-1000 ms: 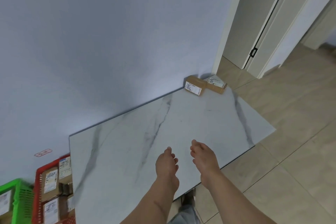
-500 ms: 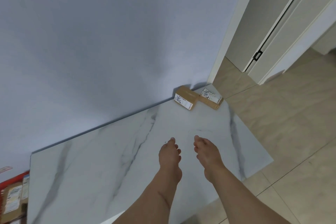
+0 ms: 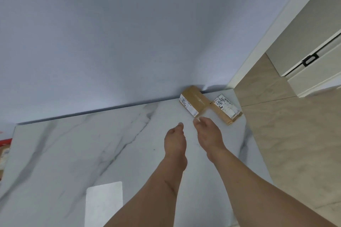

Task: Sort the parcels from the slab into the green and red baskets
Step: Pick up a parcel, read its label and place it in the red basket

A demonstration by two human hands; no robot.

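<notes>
Two brown parcels, one [image 3: 191, 101] beside the other [image 3: 227, 109], lie at the slab's [image 3: 73, 153] far corner by the wall; left hand [image 3: 175, 142] and right hand [image 3: 209, 134] reach near them, fingers relaxed, holding nothing

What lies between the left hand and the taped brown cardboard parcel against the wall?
Only bare white marble slab separates the left hand from the taped brown cardboard parcel, seen in the head view.

No text is being made out legibly. A white shipping label with black print is being carried on the end face of the taped parcel [image 3: 191, 100], and another on the top of the flat parcel [image 3: 226, 108]; both prints are being blurred beyond reading.
</notes>
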